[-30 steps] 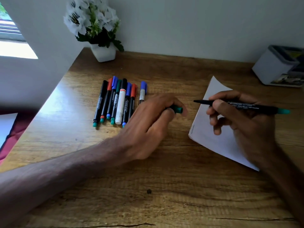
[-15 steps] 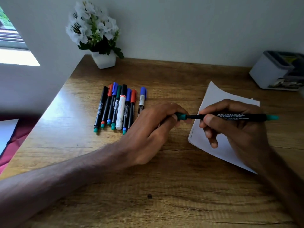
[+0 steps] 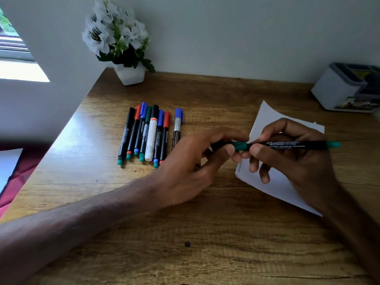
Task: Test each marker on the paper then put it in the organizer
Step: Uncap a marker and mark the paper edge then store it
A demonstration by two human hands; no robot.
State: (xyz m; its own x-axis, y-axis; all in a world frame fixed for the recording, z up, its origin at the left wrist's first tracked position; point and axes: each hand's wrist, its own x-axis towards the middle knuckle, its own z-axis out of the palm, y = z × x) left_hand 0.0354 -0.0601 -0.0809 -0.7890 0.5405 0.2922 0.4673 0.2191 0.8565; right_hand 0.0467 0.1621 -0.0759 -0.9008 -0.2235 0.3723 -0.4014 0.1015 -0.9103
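**Both grips on one green marker**

My left grip (image 3: 189, 167) pinches the cap (image 3: 239, 146) between thumb and fingertips. My right grip (image 3: 294, 161) is curled round the barrel of the marker (image 3: 287, 145), thumb and forefinger close to the cap end. Cap and barrel meet in one straight line; I cannot tell whether the cap is pushed fully home. The marker lies level, crosswise to me, with its green tail pointing right past my right knuckles. It is held in the air over the left edge of the paper (image 3: 267, 118), and touches neither sheet nor table (image 3: 205, 233).

The paper lies askew under my right grip, its far corner lifted a little. Left of my left grip, a row of markers (image 3: 148, 134) lies side by side on the table, caps away from me. One blue-capped marker (image 3: 178, 128) lies just apart on the row's right. The organizer (image 3: 339, 89) stands at the far right by the wall, well apart from both grips. A white flower pot (image 3: 129, 75) stands at the back, beyond the row.
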